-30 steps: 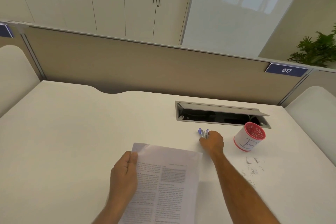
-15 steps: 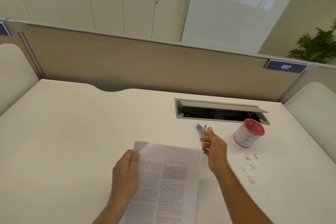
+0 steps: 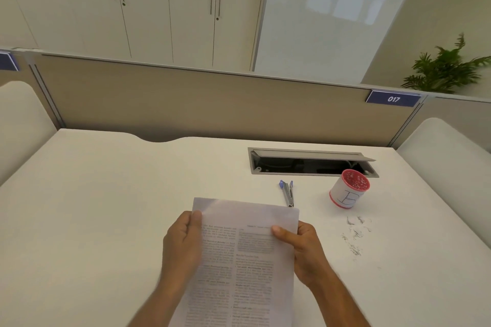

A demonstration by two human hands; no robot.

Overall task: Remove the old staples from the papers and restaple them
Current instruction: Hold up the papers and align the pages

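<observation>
Both hands, left (image 3: 183, 241) and right (image 3: 300, 244), grip the white printed paper sheets (image 3: 244, 260) by their side edges above the white counter (image 3: 119, 194).

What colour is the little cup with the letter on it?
The cup is white, with a red rim and red base and a hand-drawn letter on its side. The head view shows it.

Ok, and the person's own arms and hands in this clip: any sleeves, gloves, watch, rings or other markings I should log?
Both forearms are bare as far as the frame shows, with no sleeve edge in view. The left hand and the right hand are ungloved. No watch, bracelet or ring shows on either wrist or on the visible fingers. No tattoos or markings can be made out, though the forearms are slightly blurred.
</observation>
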